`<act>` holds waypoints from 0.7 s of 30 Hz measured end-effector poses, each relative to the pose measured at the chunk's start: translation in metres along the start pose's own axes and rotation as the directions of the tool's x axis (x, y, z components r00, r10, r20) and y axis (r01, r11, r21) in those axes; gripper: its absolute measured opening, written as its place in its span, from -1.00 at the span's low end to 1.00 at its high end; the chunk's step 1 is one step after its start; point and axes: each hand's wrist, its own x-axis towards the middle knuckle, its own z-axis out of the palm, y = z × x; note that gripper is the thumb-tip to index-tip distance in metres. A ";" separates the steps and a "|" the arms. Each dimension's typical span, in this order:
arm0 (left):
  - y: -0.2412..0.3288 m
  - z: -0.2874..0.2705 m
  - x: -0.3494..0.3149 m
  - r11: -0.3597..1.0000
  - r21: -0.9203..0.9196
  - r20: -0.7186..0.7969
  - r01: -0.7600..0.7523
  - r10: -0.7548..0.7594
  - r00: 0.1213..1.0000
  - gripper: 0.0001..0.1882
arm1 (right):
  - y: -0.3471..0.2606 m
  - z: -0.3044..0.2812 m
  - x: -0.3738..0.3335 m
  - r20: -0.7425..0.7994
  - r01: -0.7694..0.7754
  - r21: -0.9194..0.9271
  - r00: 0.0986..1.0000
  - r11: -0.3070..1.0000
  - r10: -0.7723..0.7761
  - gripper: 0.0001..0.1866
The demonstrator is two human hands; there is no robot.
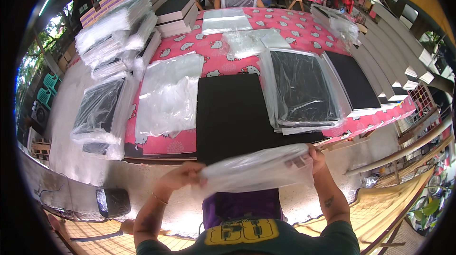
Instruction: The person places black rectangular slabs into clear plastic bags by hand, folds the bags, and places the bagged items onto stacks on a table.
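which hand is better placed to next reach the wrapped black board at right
Likely the right hand: it holds the right end of the clear plastic, nearer that wrapped board. The left hand, at the other end, is farther away.

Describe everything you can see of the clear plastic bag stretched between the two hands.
The clear plastic bag looks like thin, glossy film, whitish where light catches it and creased along its length. It is drawn out sideways in front of the person's torso, its right end higher. The left hand pinches its left end, which is blurred; the right hand holds its right end. It overlaps the near part of the black panel in view; whether they touch cannot be told.
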 end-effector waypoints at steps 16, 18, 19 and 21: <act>-0.066 0.064 -0.004 0.882 0.471 -0.619 0.038 0.300 0.726 -0.52 | 0.099 0.018 0.000 -0.429 -0.176 -0.891 0.633 0.419 -0.645 -0.56; -0.052 0.071 -0.014 0.898 0.430 -0.630 0.091 0.226 0.743 -0.54 | 0.099 0.018 0.003 -0.372 -0.066 -0.908 0.586 0.414 -0.720 -0.61; -0.052 0.074 -0.016 0.928 0.370 -0.634 -0.038 0.282 0.720 -0.60 | 0.093 0.023 0.002 -0.445 -0.029 -0.854 0.556 0.519 -0.702 -0.72; -0.059 0.066 -0.019 0.903 0.364 -0.567 -0.229 0.410 0.714 -0.65 | 0.084 0.029 -0.005 -0.457 0.045 -0.821 0.547 0.570 -0.701 -0.79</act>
